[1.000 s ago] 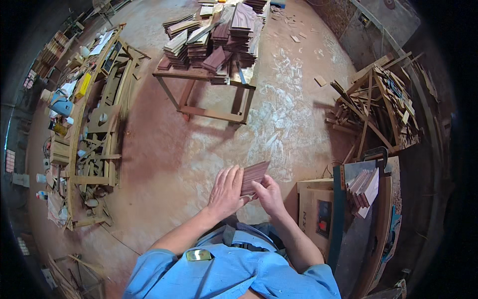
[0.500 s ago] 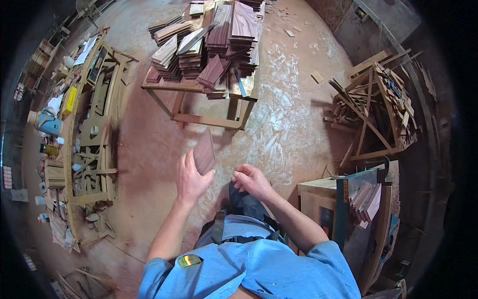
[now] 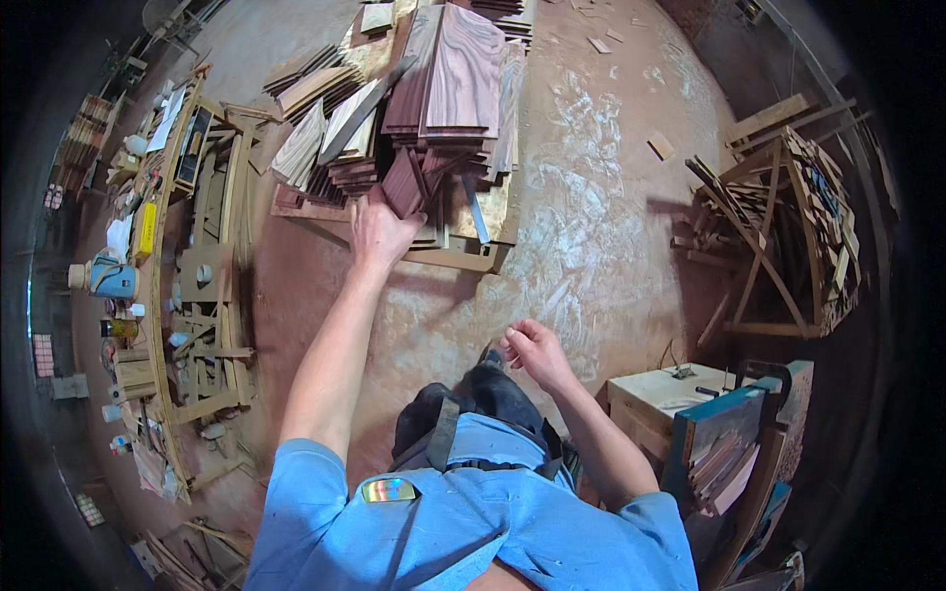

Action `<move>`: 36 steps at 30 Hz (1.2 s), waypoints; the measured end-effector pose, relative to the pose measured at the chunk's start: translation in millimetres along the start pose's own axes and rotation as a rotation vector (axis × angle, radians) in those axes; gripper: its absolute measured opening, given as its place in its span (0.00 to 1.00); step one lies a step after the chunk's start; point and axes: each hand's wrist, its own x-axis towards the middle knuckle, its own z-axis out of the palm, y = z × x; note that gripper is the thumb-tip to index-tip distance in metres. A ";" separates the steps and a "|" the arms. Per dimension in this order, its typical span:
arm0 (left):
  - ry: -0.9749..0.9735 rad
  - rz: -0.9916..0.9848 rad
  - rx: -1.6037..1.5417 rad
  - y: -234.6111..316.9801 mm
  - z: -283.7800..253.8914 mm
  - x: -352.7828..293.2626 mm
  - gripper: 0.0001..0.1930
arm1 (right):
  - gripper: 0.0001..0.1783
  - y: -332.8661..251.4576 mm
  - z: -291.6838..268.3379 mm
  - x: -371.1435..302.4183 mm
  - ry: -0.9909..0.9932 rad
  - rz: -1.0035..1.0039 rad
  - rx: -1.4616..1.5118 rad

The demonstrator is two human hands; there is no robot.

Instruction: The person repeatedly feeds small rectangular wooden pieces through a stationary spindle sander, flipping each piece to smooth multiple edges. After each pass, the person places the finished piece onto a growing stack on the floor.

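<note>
My left hand (image 3: 382,232) reaches forward to the near edge of a low wooden table (image 3: 325,212). Its fingers are closed on a small dark reddish-brown wood board (image 3: 403,187), which overlaps the stacked boards behind it. Whether it rests on them, I cannot tell. Taller stacks of brown-grained boards (image 3: 463,74) rise just beyond, and a blue strip (image 3: 475,209) hangs to their right. My right hand (image 3: 532,351) stays near my body, above the floor, its fingers curled together with nothing showing in them.
A long workbench (image 3: 158,266) on the left carries a blue container (image 3: 113,279) and a yellow box (image 3: 148,229). On the right stands a wooden rack of offcuts (image 3: 788,236). Nearer, a cabinet (image 3: 641,399) adjoins a teal panel machine (image 3: 705,433) holding several thin boards (image 3: 727,471).
My left hand has carried the board forward to the stacks. The table has come nearer in view, and my right hand has shifted slightly right, still curled.
</note>
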 end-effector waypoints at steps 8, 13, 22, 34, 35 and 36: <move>0.004 -0.052 -0.130 -25.9 10.0 18.9 0.42 | 0.19 -19.3 14.5 50.9 0.019 0.012 0.004; -0.466 -0.318 -0.924 -87.9 15.1 36.6 0.35 | 0.23 -65.6 69.8 88.7 -0.020 -0.123 -0.055; -0.560 -0.263 -0.914 -77.7 -0.3 39.8 0.30 | 0.26 -91.3 136.7 163.2 0.100 -0.173 0.156; -0.620 -0.109 -0.805 -89.2 10.2 53.1 0.29 | 0.13 -106.2 168.9 172.1 0.327 -0.075 0.251; -0.591 -0.095 -0.796 -93.0 9.0 47.9 0.30 | 0.14 -118.6 177.4 165.0 0.290 -0.076 0.255; -0.548 -0.054 -0.777 -98.0 12.9 39.2 0.31 | 0.14 -111.2 175.7 162.8 0.261 -0.071 0.256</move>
